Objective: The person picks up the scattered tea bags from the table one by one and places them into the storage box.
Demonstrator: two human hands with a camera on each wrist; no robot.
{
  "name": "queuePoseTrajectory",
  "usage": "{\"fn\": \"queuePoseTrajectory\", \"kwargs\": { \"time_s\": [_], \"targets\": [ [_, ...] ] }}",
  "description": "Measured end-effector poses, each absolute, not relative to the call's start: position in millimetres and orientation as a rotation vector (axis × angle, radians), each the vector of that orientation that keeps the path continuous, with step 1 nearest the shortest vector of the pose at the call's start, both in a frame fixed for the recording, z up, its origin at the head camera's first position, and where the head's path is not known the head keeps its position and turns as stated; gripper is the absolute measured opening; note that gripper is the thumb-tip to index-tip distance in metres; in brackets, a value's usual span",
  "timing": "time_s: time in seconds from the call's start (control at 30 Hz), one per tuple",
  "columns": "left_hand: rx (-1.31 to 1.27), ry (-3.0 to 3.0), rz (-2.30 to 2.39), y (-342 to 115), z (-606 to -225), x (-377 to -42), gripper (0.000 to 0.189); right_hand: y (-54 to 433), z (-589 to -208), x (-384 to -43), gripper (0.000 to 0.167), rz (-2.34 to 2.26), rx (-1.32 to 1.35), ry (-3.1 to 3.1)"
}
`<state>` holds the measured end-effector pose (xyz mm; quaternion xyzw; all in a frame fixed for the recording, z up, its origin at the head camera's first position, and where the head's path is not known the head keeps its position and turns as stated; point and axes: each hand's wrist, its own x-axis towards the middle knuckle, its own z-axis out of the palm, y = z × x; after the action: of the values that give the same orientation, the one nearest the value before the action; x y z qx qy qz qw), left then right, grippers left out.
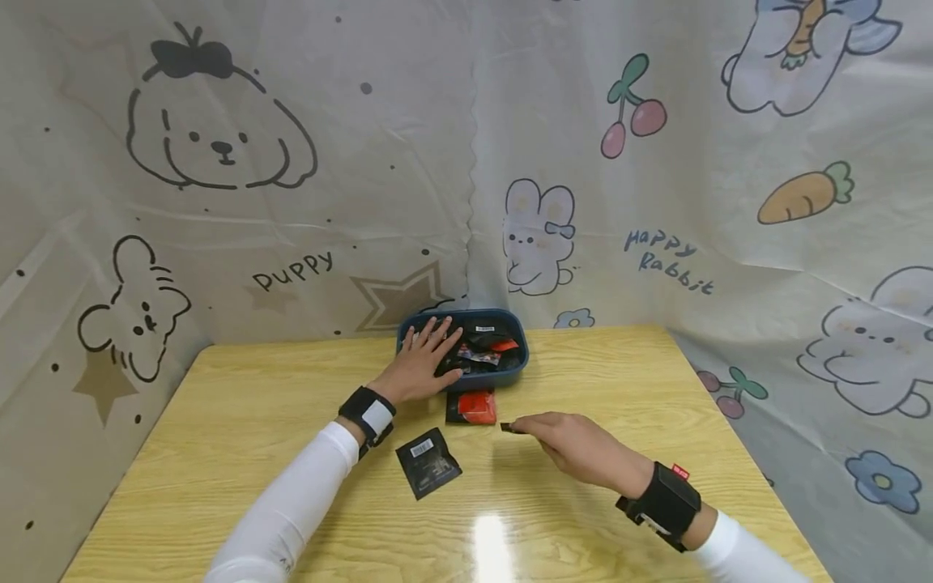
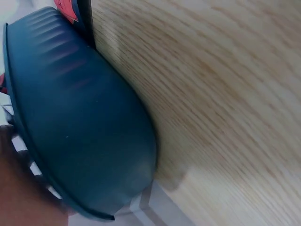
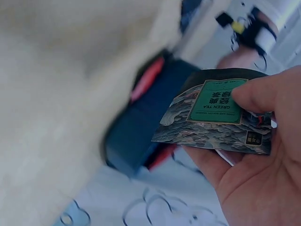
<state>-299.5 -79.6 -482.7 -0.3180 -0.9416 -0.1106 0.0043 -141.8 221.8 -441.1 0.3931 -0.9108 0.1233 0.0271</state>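
My right hand [image 1: 583, 449] pinches a green tea sachet [image 3: 197, 127] between thumb and fingers, above the table in front of the bin. In the right wrist view its green label faces the camera; in the head view only a thin dark edge shows. My left hand [image 1: 419, 364] lies over the left part of a dark blue bin [image 1: 499, 379], fingers spread across the dark packets [image 1: 481, 330] inside. The left wrist view shows mostly the bin's outer wall [image 2: 89, 117]. Those spread fingers hide some of the packets.
A black and red packet [image 1: 475, 407] lies against the bin's front. Nearer me is a black sachet [image 1: 428, 464] with a white barcode label. The wooden table [image 1: 277, 413] meets a cartoon-printed cloth [image 1: 408, 202] at the back and sides.
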Motion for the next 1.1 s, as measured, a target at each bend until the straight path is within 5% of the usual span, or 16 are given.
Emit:
{"fn": "queuePoseTrajectory", "kwargs": {
  "time_s": [0.33, 0.6, 1.1],
  "targets": [
    [-1.11, -2.717, -0.439, -107.6, -470.0, -233.1, 0.09, 232.9, -394.6, -187.3, 0.038, 0.391, 1.105, -2.595],
    [-1.271, -3.072, -0.545, -117.8, -480.3, -163.6, 0.097, 220.0, -398.0, -236.0, 0.035, 0.404, 1.075, -2.592],
    [-1.254, -3.313, -0.424, -103.2, -484.5, -146.1, 0.078, 163.4, -426.1, -314.6, 0.034, 0.376, 1.075, -2.67]
  ]
}}
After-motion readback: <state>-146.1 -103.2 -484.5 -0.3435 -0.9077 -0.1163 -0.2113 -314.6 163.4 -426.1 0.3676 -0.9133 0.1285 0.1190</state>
